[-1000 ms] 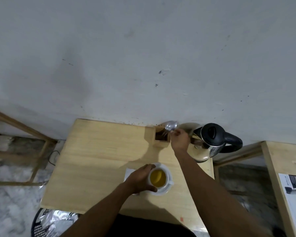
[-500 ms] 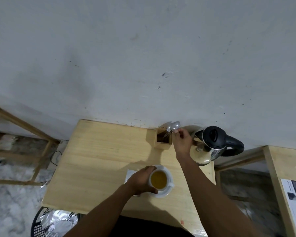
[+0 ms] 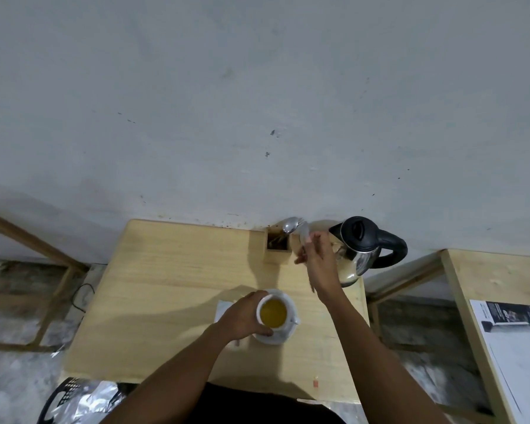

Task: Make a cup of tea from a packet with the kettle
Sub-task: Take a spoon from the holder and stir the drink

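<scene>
Lifted since half a second ago, the right hand (image 3: 315, 261) now holds a spoon (image 3: 303, 232) clear of the wooden holder (image 3: 277, 247), fingers pinched on its blurred handle, bowl upward against the wall. Another spoon (image 3: 289, 224) leans in the holder just left of that hand. Beyond the right hand stands the steel kettle (image 3: 361, 249) with its black lid and handle. The left hand (image 3: 242, 316) is wrapped around a white cup (image 3: 274, 312) of yellow-brown tea on a saucer (image 3: 285, 335), with a white paper (image 3: 224, 309) partly hidden beneath the hand. All rest on a pale wooden surface (image 3: 166, 286) pushed against a scuffed grey wall (image 3: 257, 102). Right of the arms is a second wooden table (image 3: 478, 286) carrying a printed sheet (image 3: 514, 347); at lower left, a dark basket (image 3: 58, 396) with silver foil.
</scene>
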